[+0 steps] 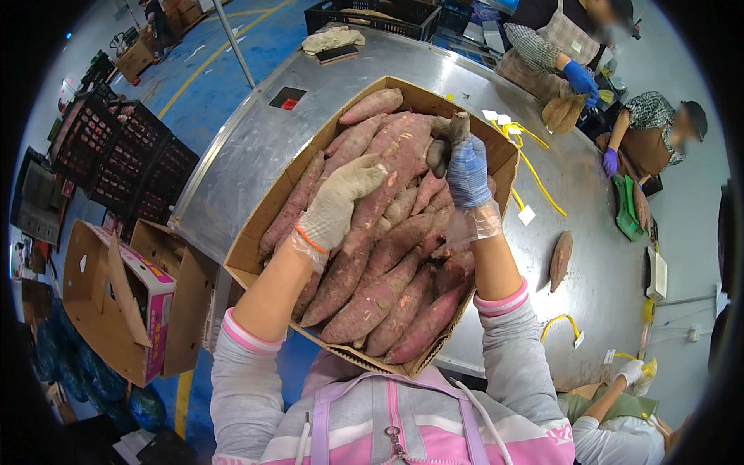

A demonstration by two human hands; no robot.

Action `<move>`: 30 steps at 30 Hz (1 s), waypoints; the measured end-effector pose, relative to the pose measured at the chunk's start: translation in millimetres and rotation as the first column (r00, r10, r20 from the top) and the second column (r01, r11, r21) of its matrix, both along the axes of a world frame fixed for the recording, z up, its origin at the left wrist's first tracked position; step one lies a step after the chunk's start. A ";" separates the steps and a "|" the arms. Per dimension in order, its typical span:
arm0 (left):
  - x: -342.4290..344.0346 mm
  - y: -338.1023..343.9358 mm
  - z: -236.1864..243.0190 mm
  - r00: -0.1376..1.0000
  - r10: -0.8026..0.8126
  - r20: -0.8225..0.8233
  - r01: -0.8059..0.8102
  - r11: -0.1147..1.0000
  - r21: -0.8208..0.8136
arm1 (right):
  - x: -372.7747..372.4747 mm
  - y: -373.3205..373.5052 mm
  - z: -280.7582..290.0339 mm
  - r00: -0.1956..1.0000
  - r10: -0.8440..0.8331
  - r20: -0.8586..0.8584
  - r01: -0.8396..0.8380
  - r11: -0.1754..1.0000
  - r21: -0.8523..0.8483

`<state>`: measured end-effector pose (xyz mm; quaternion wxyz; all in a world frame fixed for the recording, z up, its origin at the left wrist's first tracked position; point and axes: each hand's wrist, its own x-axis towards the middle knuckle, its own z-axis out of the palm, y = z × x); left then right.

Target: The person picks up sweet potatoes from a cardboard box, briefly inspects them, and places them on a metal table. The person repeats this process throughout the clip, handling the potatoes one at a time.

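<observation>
An open cardboard box (249,249) full of reddish sweet potatoes (391,298) rests on a round metal table (248,147) in front of me. My left hand (341,200), in a grey work glove, lies flat on the potatoes near the box's middle. My right hand (467,170), in a blue-and-grey glove, grips a small dark sweet potato (446,143) and holds it above the far right corner of the box.
One loose sweet potato (561,260) and yellow straps with white tags (535,174) lie on the table to the right. Other people work at the far and right edges. Black crates (128,163) and open cardboard boxes (132,302) stand on the blue floor to the left.
</observation>
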<state>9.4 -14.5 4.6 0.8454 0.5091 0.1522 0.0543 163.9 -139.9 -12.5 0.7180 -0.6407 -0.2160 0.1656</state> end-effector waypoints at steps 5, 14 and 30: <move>-5.2 11.9 -2.8 0.989 -0.108 -0.097 0.103 0.993 -0.058 | -8.8 0.1 1.2 0.993 0.081 0.091 -0.084 0.996 0.034; 9.8 12.9 -24.6 0.999 0.033 0.003 -0.030 0.935 -0.352 | 6.0 -1.6 -4.8 0.995 0.060 -0.077 -0.065 0.996 -0.061; 4.2 16.2 -24.2 0.961 0.135 0.243 -0.193 0.953 0.235 | -4.2 -55.2 1.9 0.960 0.274 0.050 -0.268 0.957 -0.107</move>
